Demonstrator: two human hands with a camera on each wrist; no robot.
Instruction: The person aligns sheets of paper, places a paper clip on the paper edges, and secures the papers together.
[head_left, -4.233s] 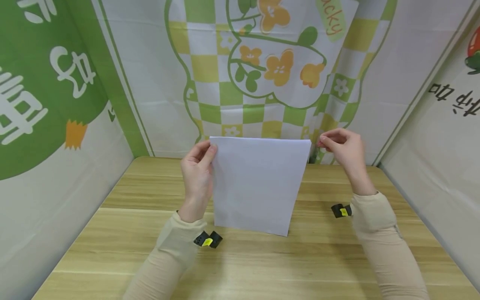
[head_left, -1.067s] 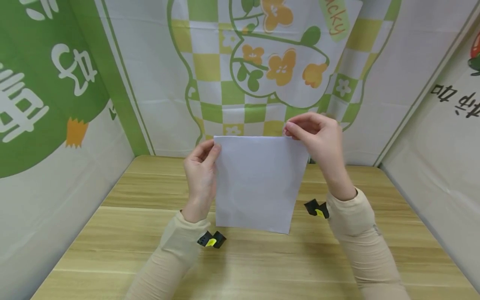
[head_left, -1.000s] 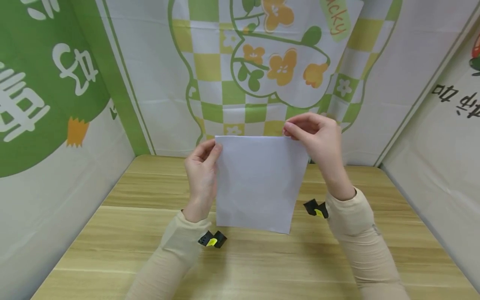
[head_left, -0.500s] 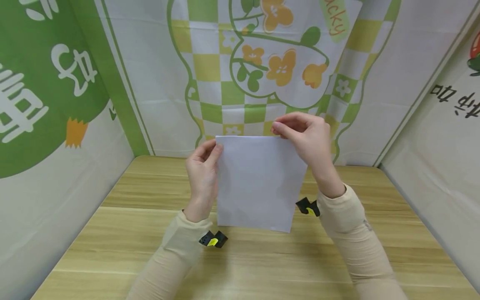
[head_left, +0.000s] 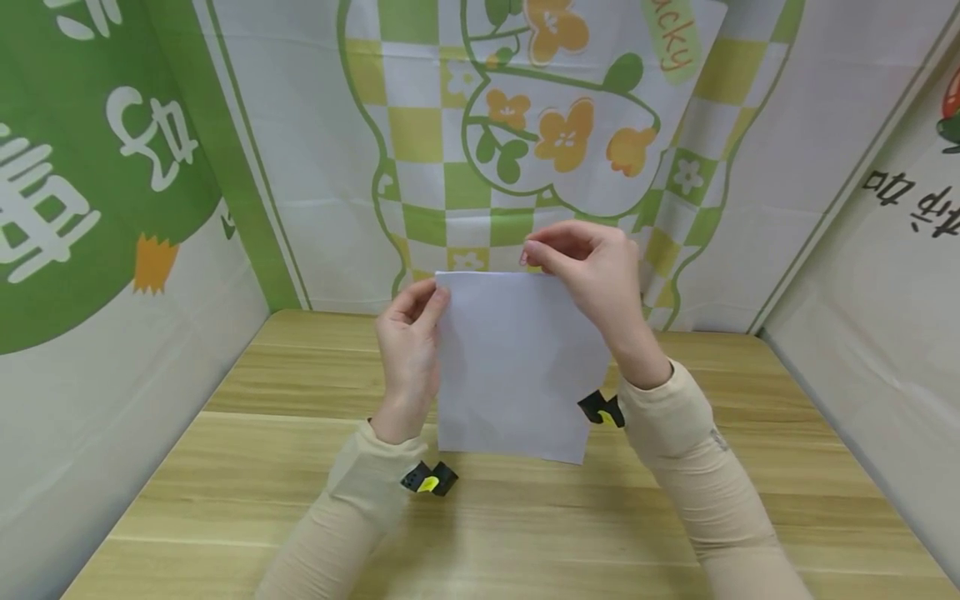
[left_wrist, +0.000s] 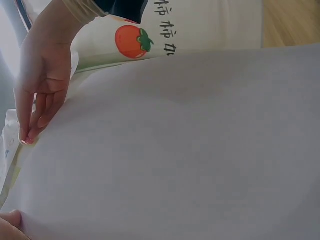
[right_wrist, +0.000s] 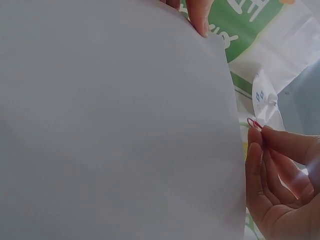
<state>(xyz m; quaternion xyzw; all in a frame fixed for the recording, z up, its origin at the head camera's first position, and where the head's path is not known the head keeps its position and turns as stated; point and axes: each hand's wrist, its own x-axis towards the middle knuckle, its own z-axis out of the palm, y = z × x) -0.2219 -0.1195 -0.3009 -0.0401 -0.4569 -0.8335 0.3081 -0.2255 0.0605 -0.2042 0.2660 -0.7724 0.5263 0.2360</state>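
Note:
A white sheet of paper (head_left: 517, 367) is held upright over the table, its top edge facing the back wall. My left hand (head_left: 408, 354) pinches its upper left corner between thumb and fingers. Just above the top edge, right of its middle, my right hand (head_left: 596, 271) pinches a small red paper clip (right_wrist: 251, 121) by the fingertips. The clip's wire loop pokes out past the fingertips in the right wrist view. In the head view, the right hand and wrist cover the paper's upper right corner.
A wooden table (head_left: 247, 492) lies beneath the hands. Printed cloth walls stand behind (head_left: 420, 133) and at both sides. A black wrist camera with a yellow mark (head_left: 429, 481) sits on the left cuff; another wrist camera (head_left: 600, 410) overlaps the paper's right side.
My right hand has moved left with the paper clip, from beyond the paper's right corner to above its top edge. My left hand keeps its pinch, shifting slightly right with the paper.

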